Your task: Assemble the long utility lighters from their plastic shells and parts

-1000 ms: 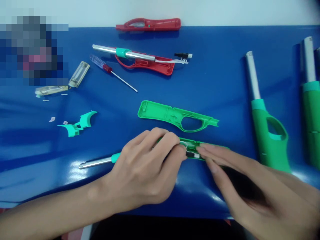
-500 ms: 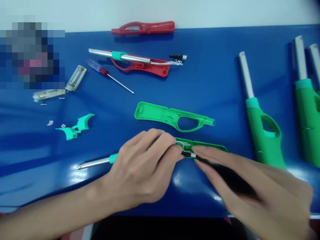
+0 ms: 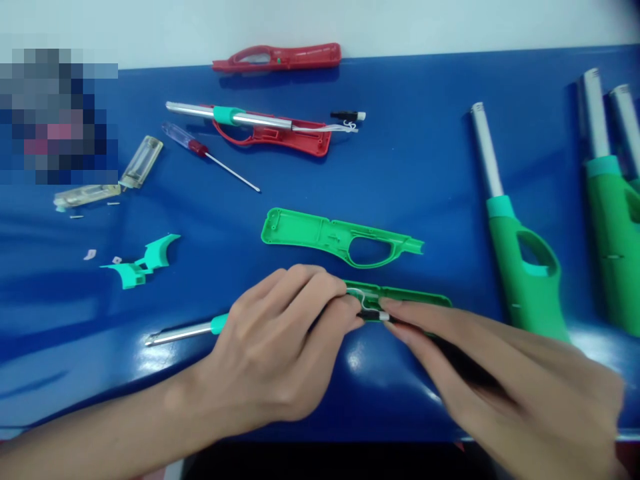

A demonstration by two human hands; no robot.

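A glossy blue tabletop (image 3: 425,167) ran from a pale surface (image 3: 400,23) at the back to a dark area (image 3: 325,460) at its near edge, with glare spots beside the hands. At the near side lay the lower green casing half (image 3: 415,293), a silver tube (image 3: 180,333) reaching out leftward beyond the left hand (image 3: 285,343). That hand was curled over the casing; its grip was hidden, so what it held could not be told. The right hand (image 3: 495,367) closed thumb and fingertip on the white end of a small black part (image 3: 371,315). Farther back rested another green casing half (image 3: 300,229), a screwdriver (image 3: 200,148) and red casing pieces (image 3: 300,59). Green lighters (image 3: 525,267) lay to the right, and a pixelated patch covered the upper left.
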